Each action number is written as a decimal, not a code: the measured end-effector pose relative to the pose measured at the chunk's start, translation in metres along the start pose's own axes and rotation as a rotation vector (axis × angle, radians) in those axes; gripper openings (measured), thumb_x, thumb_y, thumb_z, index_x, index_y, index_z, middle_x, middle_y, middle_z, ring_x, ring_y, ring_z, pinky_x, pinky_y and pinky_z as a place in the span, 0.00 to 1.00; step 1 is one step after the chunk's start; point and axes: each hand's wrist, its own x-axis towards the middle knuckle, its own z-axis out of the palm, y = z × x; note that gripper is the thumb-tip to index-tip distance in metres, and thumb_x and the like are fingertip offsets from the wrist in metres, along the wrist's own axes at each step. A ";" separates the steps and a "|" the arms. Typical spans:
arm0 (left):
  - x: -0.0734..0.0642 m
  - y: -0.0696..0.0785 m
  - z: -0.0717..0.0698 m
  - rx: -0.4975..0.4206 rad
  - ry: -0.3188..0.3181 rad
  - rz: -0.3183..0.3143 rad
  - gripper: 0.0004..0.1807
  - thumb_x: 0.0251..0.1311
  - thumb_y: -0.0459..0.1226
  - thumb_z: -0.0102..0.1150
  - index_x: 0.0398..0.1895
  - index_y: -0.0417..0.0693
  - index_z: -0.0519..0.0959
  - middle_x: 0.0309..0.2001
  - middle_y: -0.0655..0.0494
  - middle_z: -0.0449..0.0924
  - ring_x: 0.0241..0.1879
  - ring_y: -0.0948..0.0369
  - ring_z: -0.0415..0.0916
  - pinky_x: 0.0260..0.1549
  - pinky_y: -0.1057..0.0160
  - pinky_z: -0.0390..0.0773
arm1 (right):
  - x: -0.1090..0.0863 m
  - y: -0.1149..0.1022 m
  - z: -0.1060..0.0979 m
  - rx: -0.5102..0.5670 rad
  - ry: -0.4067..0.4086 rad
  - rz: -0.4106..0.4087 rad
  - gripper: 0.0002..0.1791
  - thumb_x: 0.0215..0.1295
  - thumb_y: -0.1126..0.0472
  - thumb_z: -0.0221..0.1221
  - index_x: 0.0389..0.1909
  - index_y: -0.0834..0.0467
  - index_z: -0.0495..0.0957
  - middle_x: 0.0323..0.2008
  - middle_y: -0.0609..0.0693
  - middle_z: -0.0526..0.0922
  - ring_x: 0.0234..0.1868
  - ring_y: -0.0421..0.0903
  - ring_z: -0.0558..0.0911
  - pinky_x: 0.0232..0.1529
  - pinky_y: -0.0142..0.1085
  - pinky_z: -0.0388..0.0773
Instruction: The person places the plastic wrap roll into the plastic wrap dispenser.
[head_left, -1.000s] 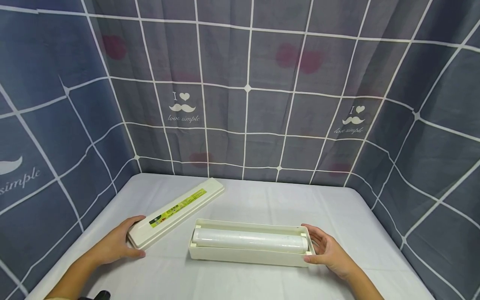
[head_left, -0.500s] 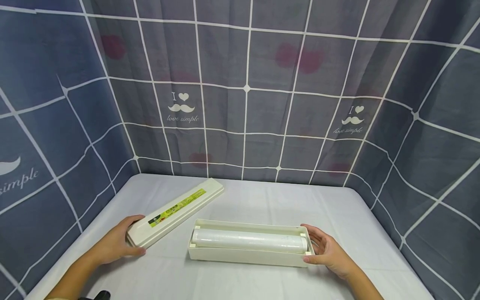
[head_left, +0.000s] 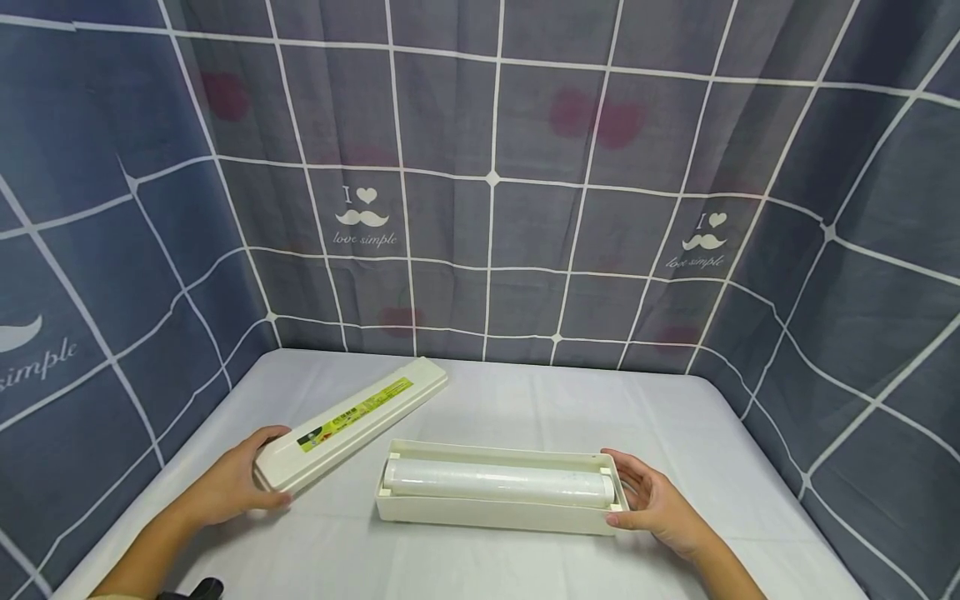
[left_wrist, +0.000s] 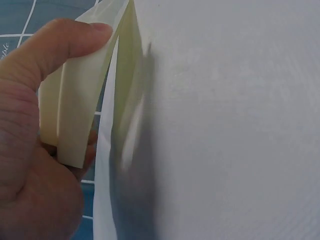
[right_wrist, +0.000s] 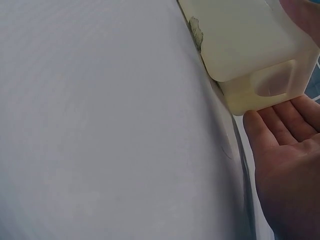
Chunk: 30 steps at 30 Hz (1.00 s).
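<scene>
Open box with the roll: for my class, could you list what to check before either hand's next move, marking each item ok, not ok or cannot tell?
1. Roll inside the box: ok, lying lengthwise.
2. Right hand steadying the box: ok, holding its right end.
3. Left hand on the lid: ok, gripping its near end.
4. Lid lined up with the box: not ok, apart from it and slanted.
5. Loose edge of the roll found: cannot tell, none shows clearly.
</scene>
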 end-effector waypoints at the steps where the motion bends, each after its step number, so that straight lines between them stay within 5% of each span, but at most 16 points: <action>1: 0.000 0.001 0.000 0.001 -0.001 -0.003 0.54 0.32 0.45 0.87 0.66 0.43 0.68 0.55 0.44 0.81 0.44 0.72 0.71 0.40 0.70 0.72 | 0.000 0.000 0.000 0.000 0.001 0.004 0.54 0.54 0.75 0.71 0.76 0.77 0.48 0.71 0.56 0.71 0.67 0.33 0.75 0.66 0.22 0.72; 7: 0.001 0.002 -0.001 0.007 0.005 -0.038 0.54 0.32 0.45 0.87 0.67 0.46 0.69 0.56 0.44 0.81 0.43 0.71 0.71 0.39 0.69 0.72 | -0.001 -0.001 0.001 -0.009 0.011 0.022 0.54 0.54 0.74 0.71 0.76 0.76 0.48 0.72 0.58 0.69 0.68 0.32 0.74 0.66 0.22 0.72; 16: 0.001 0.004 0.001 -0.018 0.059 -0.010 0.54 0.33 0.42 0.87 0.68 0.42 0.69 0.58 0.41 0.81 0.44 0.73 0.70 0.40 0.72 0.70 | -0.001 0.000 0.001 -0.006 0.021 0.039 0.55 0.53 0.75 0.71 0.77 0.74 0.48 0.74 0.66 0.64 0.68 0.32 0.74 0.66 0.22 0.72; 25: 0.000 0.007 0.002 -0.062 0.084 -0.039 0.54 0.37 0.40 0.86 0.71 0.42 0.68 0.62 0.39 0.78 0.46 0.74 0.68 0.40 0.72 0.69 | -0.001 -0.001 0.002 0.016 -0.004 -0.007 0.53 0.54 0.75 0.70 0.75 0.77 0.47 0.72 0.58 0.70 0.68 0.34 0.74 0.66 0.22 0.72; 30: 0.000 0.009 0.004 -0.078 0.107 -0.034 0.53 0.37 0.38 0.86 0.71 0.42 0.68 0.61 0.39 0.78 0.46 0.75 0.67 0.41 0.73 0.69 | -0.001 -0.001 0.002 0.002 0.003 0.014 0.54 0.54 0.74 0.71 0.76 0.76 0.47 0.74 0.66 0.65 0.68 0.33 0.74 0.66 0.21 0.72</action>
